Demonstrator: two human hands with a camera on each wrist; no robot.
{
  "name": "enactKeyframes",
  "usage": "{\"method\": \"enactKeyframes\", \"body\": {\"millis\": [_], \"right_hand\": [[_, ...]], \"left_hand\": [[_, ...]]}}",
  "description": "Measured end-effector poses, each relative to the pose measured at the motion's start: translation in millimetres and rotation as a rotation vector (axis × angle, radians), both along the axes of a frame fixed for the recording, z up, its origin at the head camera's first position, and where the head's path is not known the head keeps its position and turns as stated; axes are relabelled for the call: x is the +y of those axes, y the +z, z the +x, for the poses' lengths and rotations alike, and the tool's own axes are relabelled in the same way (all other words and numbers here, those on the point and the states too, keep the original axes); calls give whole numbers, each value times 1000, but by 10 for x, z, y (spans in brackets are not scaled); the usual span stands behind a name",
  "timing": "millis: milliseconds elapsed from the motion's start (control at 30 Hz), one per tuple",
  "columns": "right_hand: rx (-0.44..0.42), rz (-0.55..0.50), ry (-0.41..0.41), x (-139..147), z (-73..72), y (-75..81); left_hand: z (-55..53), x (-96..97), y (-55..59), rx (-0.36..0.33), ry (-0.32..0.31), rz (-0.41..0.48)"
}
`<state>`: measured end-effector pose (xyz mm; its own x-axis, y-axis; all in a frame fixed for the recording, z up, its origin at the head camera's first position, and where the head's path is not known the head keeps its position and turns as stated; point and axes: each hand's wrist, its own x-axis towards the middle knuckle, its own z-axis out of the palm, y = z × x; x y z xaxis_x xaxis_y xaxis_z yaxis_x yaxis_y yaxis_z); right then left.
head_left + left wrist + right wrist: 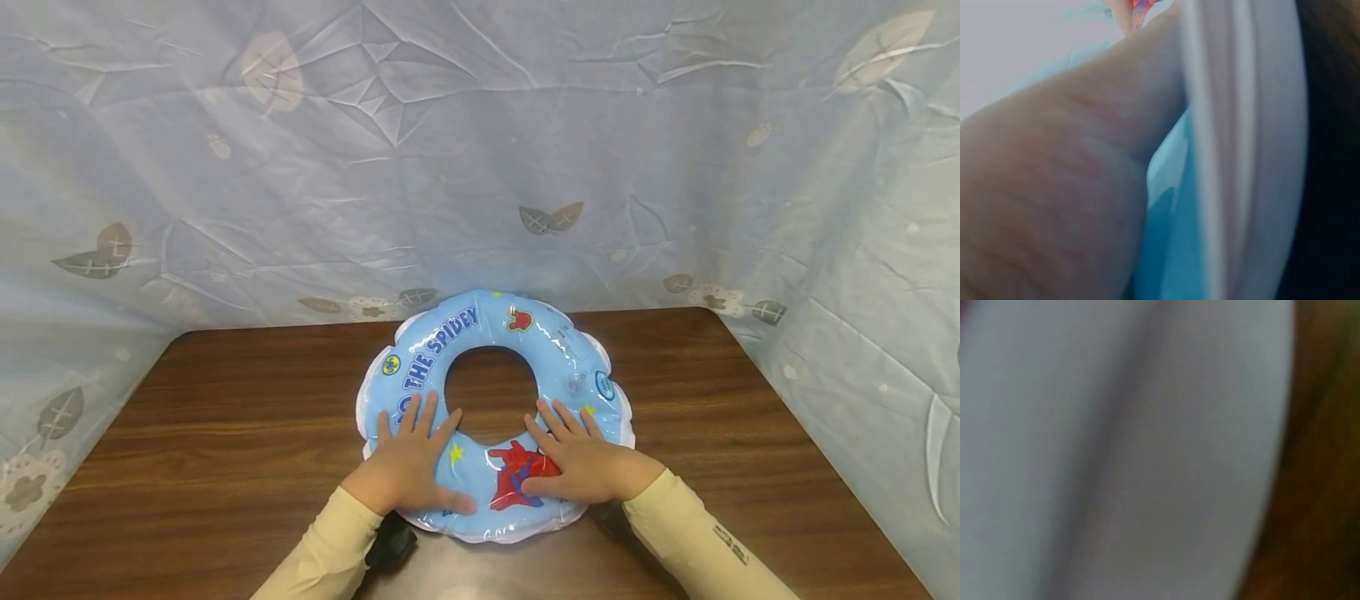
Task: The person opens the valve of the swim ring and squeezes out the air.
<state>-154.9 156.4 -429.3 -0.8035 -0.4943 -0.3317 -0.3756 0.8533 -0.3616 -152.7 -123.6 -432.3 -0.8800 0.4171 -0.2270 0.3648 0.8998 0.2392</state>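
Note:
A light blue inflatable swim ring [487, 321] with a white scalloped edge, blue lettering and a red figure lies flat on the wooden table, inflated. My left hand [408, 467] rests with spread fingers on its near left part. On the near right part, over the red figure, lies my right hand [588, 467], its fingers spread too. A clear valve [576, 382] shows on the ring's right side. In the left wrist view the hand [1054, 181] is close up beside the ring's pale edge [1241, 150]. The blurred white edge [1172, 456] fills most of the right wrist view.
The dark brown table [247, 433] extends to both sides of the ring. Behind it and along the sides hangs a pale grey-blue curtain [450, 150] with leaf prints. A small black object [392, 543] sits beneath the left wrist.

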Motion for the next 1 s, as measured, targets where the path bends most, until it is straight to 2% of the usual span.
{"method": "enactKeyframes", "body": {"millis": [200, 400, 567, 667, 833, 1000], "right_hand": [[1, -19, 6, 15, -12, 1], [6, -23, 27, 46, -33, -13], [14, -38, 36, 63, -47, -9], [22, -81, 15, 73, -41, 9], [67, -131, -53, 84, -25, 53], [124, -148, -83, 62, 19, 130]], "left_hand": [[-22, -3, -33, -3, 2, 12], [-11, 3, -137, 7, 9, 5], [43, 32, -47, -15, 20, -3], [48, 32, -46, -19, 28, 9], [30, 43, -106, -26, 47, 13], [54, 97, -82, -24, 87, 9]]}}
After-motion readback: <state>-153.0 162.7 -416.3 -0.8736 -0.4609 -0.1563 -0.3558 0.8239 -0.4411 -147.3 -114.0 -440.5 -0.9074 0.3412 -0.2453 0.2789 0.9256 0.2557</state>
